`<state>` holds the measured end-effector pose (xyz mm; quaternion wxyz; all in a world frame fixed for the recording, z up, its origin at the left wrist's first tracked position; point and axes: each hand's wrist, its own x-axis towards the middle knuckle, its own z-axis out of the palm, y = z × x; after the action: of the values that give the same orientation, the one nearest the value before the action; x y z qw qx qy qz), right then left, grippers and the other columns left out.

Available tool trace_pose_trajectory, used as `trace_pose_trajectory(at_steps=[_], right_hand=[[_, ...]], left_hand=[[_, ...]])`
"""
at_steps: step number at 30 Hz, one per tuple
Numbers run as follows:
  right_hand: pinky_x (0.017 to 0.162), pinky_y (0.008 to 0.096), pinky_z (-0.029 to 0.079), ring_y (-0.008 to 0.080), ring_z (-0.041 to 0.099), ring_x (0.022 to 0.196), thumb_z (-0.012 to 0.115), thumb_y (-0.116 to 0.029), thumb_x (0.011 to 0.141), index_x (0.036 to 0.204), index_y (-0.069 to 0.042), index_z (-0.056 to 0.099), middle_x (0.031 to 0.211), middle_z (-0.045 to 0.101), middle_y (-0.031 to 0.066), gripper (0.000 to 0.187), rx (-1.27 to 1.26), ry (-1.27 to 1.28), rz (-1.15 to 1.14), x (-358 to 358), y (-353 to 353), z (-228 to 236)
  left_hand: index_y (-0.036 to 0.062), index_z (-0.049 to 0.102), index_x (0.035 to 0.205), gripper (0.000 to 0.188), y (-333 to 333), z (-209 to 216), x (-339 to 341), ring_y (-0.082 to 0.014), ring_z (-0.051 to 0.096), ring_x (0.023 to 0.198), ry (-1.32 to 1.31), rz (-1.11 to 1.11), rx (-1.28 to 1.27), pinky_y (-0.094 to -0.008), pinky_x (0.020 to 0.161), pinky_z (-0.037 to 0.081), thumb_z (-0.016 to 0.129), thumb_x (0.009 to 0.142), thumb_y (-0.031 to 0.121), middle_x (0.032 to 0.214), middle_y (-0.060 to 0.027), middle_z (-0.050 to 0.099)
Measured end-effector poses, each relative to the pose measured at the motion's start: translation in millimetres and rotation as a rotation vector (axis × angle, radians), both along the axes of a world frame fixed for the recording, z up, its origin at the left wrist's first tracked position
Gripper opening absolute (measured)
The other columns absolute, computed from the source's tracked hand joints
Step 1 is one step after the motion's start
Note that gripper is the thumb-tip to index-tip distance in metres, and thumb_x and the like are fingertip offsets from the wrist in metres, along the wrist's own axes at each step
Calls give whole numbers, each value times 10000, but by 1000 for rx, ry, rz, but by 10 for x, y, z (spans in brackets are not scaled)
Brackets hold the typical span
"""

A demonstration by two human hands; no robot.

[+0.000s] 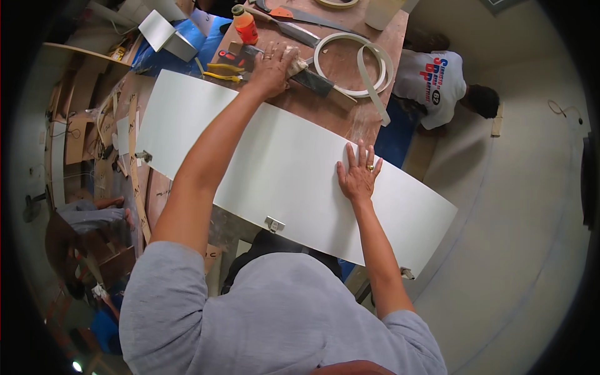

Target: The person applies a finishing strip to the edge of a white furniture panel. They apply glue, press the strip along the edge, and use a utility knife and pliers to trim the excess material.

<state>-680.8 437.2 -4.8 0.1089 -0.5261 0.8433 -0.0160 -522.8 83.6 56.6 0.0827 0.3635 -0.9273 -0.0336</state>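
Observation:
A long white door panel lies across the workbench in front of me, with metal hinges along its near edge. My left hand reaches past the panel's far edge. Its fingers are curled over a crumpled pale rag, partly hidden by the hand, above a long dark bar-shaped tool. My right hand rests flat on the panel near its far edge, fingers spread, holding nothing. Yellow-handled pliers lie left of my left hand.
On the wooden bench are a coil of white edge banding, a hand saw and an orange bottle. A person in a white shirt bends beside the wall at right. Wood pieces clutter the left; another person is there.

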Motion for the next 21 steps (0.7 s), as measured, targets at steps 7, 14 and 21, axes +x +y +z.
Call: trace_pose_trajectory(at_steps=[7,14,21], right_hand=[[1258,616,12,304,130,1590,483,-542,1007,1598,-322,387,1712,223,22,638,-59,-8,-21,-26,4,-51],[1258,612,16,302,135,1588,505,-538,998,1589,-325,405,1706,238,21,636,-83,-17,-16,-8,-15,-25],[1259,603,13,296,143,1587,507,-537,997,1591,-316,405,1700,258,22,642,-81,-24,-19,-26,9,-14]], left_hand=[[166,473,1466,926,86,-9,291,-343,418,1399,-108,-221,80,-568,1192,247,930,666,258,1407,-128,528],[157,700,1252,467,-93,32,337,-334,596,1240,112,40,536,-551,1101,353,747,891,449,1227,-137,687],[123,761,1194,531,-381,3,-615,-328,667,1198,-391,205,341,-535,1039,432,759,847,525,1273,-149,721]])
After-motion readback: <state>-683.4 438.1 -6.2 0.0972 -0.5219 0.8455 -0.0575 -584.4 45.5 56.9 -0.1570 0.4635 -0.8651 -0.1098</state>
